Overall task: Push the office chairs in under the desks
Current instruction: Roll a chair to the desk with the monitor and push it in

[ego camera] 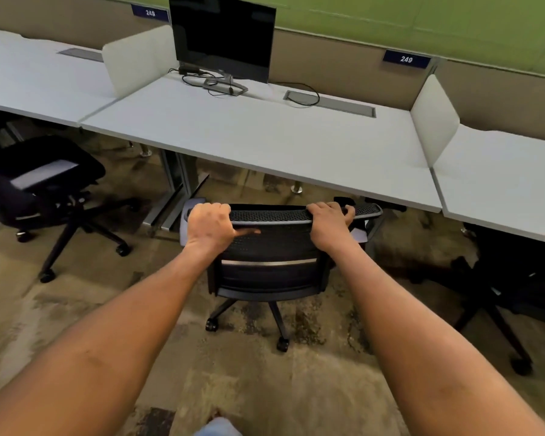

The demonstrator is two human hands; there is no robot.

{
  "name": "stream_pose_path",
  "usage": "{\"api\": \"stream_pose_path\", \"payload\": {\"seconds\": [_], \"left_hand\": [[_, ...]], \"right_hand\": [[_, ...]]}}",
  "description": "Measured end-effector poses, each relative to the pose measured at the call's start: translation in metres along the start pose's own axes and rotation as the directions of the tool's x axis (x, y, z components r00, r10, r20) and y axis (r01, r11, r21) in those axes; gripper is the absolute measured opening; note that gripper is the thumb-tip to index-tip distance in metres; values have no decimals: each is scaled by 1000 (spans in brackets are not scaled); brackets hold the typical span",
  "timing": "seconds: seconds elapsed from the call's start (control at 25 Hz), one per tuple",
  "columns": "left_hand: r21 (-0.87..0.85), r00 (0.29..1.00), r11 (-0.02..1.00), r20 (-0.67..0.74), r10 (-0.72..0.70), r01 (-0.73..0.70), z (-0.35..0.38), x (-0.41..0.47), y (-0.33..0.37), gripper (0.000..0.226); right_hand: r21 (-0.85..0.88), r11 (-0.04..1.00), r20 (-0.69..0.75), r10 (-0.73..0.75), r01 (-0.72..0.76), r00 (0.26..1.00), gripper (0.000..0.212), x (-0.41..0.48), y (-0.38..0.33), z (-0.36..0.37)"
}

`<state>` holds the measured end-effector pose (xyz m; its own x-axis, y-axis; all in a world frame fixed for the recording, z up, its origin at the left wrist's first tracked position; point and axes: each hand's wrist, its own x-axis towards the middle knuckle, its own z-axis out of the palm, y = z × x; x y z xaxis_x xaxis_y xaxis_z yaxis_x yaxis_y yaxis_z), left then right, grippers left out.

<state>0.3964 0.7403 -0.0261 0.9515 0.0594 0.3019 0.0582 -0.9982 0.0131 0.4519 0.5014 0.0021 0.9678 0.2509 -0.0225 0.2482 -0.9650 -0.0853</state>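
A black mesh-backed office chair (271,272) stands right in front of me, its back toward me and its seat under the front edge of the white middle desk (265,136). My left hand (210,226) grips the left end of the backrest's top rail. My right hand (329,225) grips the same rail toward its right end. A second black chair (41,180) stands at the left, turned sideways and partly out from the left desk (29,80). A third black chair (513,278) sits at the right, partly under the right desk (501,184).
A dark monitor (224,36) with loose cables stands at the back of the middle desk. White divider panels (139,58) separate the desks. Metal desk legs (177,184) stand left of the held chair. Patterned carpet (249,388) spreads around my feet.
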Motion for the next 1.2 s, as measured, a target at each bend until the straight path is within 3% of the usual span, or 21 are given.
{"api": "stream_pose_path", "payload": {"seconds": [0.16,0.32,0.48,0.6,0.8,0.92,1.0,1.2], "left_hand": [[29,1000,1000,-3,-6,7,-5,-11,-12,67],[-46,998,999,-65,-6,3,0,-6,-27,40],[-32,979,999,-199,33,-40,15,9,-45,80],[-7,966,997,-248,75,-79,25,25,-65,86],[-84,980,990,-169,101,-117,34,67,-114,88],[-21,970,975,-107,218,-222,33,90,-126,91],[-38,979,978,-27,204,-205,36,121,-178,81],[-22,980,981,42,195,-194,36,152,-191,56]], "right_hand": [[31,999,-99,-2,5,995,49,-13,-12,4],[91,996,-101,13,-4,995,42,-14,-24,8],[86,996,-113,33,-23,993,41,-1,-38,5],[92,993,-92,79,-70,993,43,14,-54,6],[71,984,-100,171,-165,980,47,49,-104,11],[41,972,-132,233,-230,963,49,57,-114,18],[44,967,-150,254,-250,955,48,96,-160,29],[11,950,-177,309,-312,934,48,132,-173,22]]}}
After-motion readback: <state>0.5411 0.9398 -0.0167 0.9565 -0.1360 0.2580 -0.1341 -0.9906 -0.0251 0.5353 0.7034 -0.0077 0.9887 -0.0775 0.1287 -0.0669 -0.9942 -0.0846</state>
